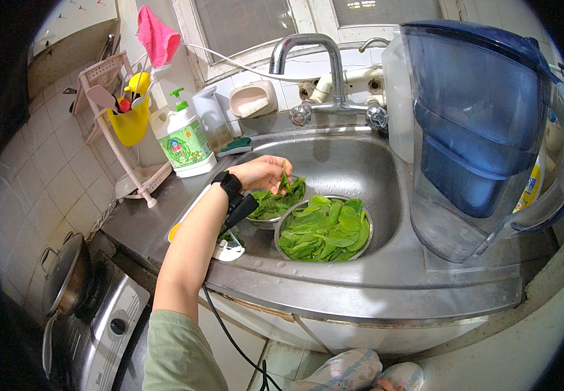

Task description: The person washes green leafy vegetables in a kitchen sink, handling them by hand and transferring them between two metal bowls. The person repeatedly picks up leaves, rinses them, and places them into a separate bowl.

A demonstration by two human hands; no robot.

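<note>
Over the smaller metal bowl (266,223) of green leaves in the sink, my left hand (262,174) pinches a green leaf (284,177) between thumb and fingers. A black strap with a device is on that wrist. Beside it, nearer the sink's front edge, a larger metal bowl (372,229) is filled with green leaves (328,229). The stainless steel sink (384,171) has drops of water on its wall. At the bottom edge, a small part of my right hand (387,385) shows low by my patterned trousers; its fingers are mostly cut off.
A chrome faucet (333,68) arches over the sink's back. A large blue water filter pitcher (477,127) stands on the right. Left of the sink are a green-labelled pump bottle (184,141) and a white rack (130,166). A lidded pan (67,273) sits on the stove; a black cable (228,337) hangs in front.
</note>
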